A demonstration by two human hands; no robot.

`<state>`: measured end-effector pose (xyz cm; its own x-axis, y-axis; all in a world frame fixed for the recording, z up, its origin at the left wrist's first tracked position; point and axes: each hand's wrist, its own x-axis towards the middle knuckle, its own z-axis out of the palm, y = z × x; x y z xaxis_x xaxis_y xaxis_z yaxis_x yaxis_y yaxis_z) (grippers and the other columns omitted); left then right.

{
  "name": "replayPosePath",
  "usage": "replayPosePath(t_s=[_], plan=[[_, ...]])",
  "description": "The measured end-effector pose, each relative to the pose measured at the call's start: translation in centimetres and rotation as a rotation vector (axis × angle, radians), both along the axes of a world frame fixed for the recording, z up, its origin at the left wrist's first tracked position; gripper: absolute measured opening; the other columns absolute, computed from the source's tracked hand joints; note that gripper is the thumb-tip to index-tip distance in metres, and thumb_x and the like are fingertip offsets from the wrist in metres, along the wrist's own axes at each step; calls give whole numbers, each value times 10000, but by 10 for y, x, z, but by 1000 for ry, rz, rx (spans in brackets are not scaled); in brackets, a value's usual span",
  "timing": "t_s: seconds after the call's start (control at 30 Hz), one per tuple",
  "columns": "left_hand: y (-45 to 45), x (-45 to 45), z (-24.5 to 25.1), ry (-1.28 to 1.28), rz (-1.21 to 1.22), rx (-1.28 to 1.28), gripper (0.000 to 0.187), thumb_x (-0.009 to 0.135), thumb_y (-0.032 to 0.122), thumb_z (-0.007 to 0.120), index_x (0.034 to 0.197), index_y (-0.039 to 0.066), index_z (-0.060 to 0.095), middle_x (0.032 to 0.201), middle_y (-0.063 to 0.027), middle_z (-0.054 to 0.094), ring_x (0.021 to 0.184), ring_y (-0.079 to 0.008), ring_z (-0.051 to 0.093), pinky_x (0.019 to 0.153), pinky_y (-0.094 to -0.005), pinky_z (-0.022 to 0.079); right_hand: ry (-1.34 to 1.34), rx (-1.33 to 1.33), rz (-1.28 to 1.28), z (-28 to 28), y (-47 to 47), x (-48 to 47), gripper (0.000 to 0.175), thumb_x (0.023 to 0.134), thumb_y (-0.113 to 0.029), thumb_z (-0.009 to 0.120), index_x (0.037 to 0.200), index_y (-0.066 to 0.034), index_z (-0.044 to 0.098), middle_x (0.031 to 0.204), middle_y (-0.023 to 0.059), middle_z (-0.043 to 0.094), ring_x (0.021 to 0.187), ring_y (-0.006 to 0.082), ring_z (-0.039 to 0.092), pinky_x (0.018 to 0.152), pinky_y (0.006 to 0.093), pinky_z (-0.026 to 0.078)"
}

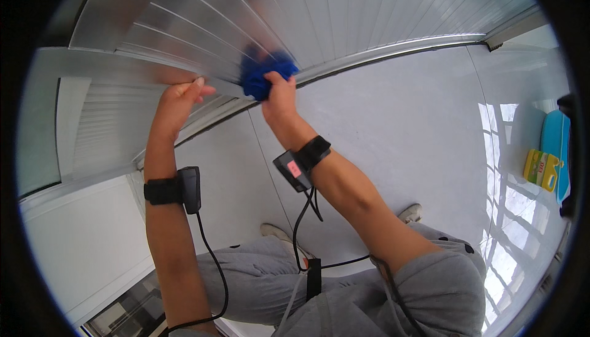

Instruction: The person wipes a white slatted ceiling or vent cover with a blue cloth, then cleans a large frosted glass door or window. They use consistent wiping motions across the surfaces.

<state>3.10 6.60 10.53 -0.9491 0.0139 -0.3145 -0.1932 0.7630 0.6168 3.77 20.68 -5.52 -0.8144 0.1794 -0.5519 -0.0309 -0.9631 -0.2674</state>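
Observation:
My right hand [280, 99] grips a bunched blue cloth [263, 80]. It presses the cloth against the lower part of a ribbed, silvery metal door panel [341, 18], near its bottom rail, and the glossy surface mirrors the cloth. To the left, my left hand [177, 104] is at the smooth metal frame strip [133, 67] of the door, thumb up and fingers curled. Whether those fingers hold the strip's edge or only rest on it is hard to tell. Each wrist carries a black strapped device with a cable.
Pale floor tiles [392, 115] lie under my feet. At the far right, a yellow jug [541, 171] with a printed label stands beside a turquoise plastic container [554, 129]. A white panel [87, 240] is at lower left. Cables [223, 272] hang from my wrists.

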Motion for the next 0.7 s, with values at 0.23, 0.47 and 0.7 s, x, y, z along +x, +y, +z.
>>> replayPosePath(t_s=[0.23, 0.47, 0.7], plan=[[2, 1, -1, 0, -3, 1, 387, 926, 368, 534, 932, 42, 742, 883, -42, 665, 835, -151, 531, 844, -305, 436, 3, 250, 169, -6, -1, 5, 360, 760, -18, 648, 1089, -67, 508, 904, 74, 601, 758, 189, 580, 607, 311, 480], [3, 3, 2, 1, 12, -16, 378, 926, 359, 529, 930, 48, 744, 872, -36, 660, 829, -147, 538, 848, -311, 437, -231, 43, 216, -49, 18, 9, 358, 827, -84, 640, 1150, -60, 487, 1012, 94, 599, 831, 242, 617, 681, 375, 531], [4, 2, 2, -3, 11, -54, 364, 927, 358, 528, 936, 69, 749, 840, -41, 649, 827, -150, 545, 856, -314, 436, -109, 141, 128, -41, 10, 6, 302, 838, -138, 669, 1100, -63, 540, 959, 68, 619, 787, 184, 624, 653, 332, 532]])
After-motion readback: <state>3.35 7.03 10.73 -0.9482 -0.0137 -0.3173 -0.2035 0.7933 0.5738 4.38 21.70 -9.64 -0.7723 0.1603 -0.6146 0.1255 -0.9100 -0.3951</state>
